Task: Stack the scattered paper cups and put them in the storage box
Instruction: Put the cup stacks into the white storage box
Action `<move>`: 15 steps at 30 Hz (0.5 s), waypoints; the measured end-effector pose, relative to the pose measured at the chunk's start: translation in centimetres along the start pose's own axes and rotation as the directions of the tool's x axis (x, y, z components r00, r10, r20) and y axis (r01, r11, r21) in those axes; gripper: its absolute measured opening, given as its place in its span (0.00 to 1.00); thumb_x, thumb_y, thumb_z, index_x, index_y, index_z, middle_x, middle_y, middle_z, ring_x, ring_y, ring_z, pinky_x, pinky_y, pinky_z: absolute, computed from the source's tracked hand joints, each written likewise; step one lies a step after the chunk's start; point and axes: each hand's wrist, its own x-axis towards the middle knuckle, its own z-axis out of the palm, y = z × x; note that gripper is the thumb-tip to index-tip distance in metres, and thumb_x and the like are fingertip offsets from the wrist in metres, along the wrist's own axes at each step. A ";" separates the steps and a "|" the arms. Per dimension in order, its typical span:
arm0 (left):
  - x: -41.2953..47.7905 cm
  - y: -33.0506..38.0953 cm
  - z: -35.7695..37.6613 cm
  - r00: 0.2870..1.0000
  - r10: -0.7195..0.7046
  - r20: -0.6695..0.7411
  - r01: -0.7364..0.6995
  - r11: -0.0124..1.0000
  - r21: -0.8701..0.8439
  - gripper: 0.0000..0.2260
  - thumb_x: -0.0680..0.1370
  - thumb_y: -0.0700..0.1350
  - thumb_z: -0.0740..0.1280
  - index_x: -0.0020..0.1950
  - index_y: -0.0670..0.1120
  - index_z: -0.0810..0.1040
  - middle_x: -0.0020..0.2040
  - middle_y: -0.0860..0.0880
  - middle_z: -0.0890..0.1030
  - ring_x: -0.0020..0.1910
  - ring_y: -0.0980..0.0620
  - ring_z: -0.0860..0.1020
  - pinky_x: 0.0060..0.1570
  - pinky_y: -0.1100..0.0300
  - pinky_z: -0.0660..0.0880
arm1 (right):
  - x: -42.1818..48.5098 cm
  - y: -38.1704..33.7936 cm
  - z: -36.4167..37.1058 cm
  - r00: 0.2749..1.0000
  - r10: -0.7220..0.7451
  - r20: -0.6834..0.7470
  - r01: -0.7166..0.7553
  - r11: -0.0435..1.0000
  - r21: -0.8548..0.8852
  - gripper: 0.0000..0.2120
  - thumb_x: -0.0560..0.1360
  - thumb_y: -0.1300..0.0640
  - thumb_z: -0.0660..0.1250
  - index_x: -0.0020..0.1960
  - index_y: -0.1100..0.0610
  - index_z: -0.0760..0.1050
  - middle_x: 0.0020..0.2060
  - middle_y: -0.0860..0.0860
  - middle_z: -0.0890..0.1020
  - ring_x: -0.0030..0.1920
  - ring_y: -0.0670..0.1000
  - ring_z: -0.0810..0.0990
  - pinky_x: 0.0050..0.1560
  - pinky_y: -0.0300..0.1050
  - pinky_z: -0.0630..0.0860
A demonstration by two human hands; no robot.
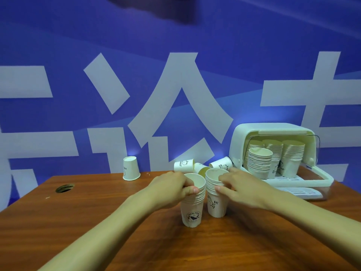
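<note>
L hand point(172, 185) gripped the L stack point(192, 210) just under its rims: thumb on the near side, fingers curled round the far side. R hand point(240, 189) pinched the R stack point(216, 202) at the top, w/ the thumb against the near rims and fingers hooked over the lip. Both stacks stood upright on the table point(97, 222), left of the box point(240, 145) and nearer the camera than it. Their rims were touching or almost touching; can't tell which.

The box sat on the far right of the table, front open, w/ its tray point(300, 191) jutting toward the near side. Inside it were 3 upright stacks: front stack point(259, 163) by the opening's left edge, back stack point(273, 151) behind it, and right stack point(292, 157).

A strip of bare wood lay between the R stack and the tray edge, crossed by the R forearm.

Just left of the box, along the table's far edge, 3 cups lay on their sides: end cup point(183, 165), mid cup point(201, 169), and box-side cup point(221, 164), close by the box wall. Well left of the box an upside-down cup point(130, 169) stood near the same edge. Further left still was a hole point(64, 188) in the tabletop.

Behind the box rose a blue wall point(175, 45) w/ white characters.
</note>
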 end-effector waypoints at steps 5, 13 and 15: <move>-0.7 0.0 1.4 0.990 -0.019 -0.142 0.024 0.999 0.034 0.21 0.80 0.63 0.56 0.35 0.50 0.69 0.32 0.53 0.72 0.37 0.52 0.72 0.31 0.59 0.62 | 0.0 0.3 -1.7 0.999 -0.008 0.046 0.011 0.998 -0.056 0.23 0.76 0.29 0.52 0.45 0.47 0.72 0.42 0.44 0.76 0.46 0.45 0.76 0.49 0.49 0.75; 3.0 -2.7 -2.1 0.851 -0.013 -0.525 -0.072 0.987 -0.141 0.11 0.77 0.65 0.59 0.51 0.63 0.77 0.45 0.65 0.78 0.38 0.62 0.74 0.36 0.58 0.69 | 6.7 4.2 -5.0 0.975 0.075 -0.209 -0.042 0.987 0.158 0.12 0.77 0.39 0.60 0.43 0.43 0.77 0.32 0.37 0.79 0.36 0.43 0.78 0.37 0.46 0.72; 5.8 -4.4 -2.1 0.884 0.006 -0.468 -0.001 1.000 0.011 0.08 0.79 0.59 0.61 0.55 0.62 0.75 0.51 0.64 0.78 0.39 0.61 0.73 0.38 0.58 0.67 | 9.3 5.1 -3.7 0.998 0.036 -0.050 -0.035 0.999 0.028 0.06 0.78 0.45 0.64 0.51 0.43 0.78 0.35 0.32 0.78 0.42 0.44 0.79 0.40 0.43 0.69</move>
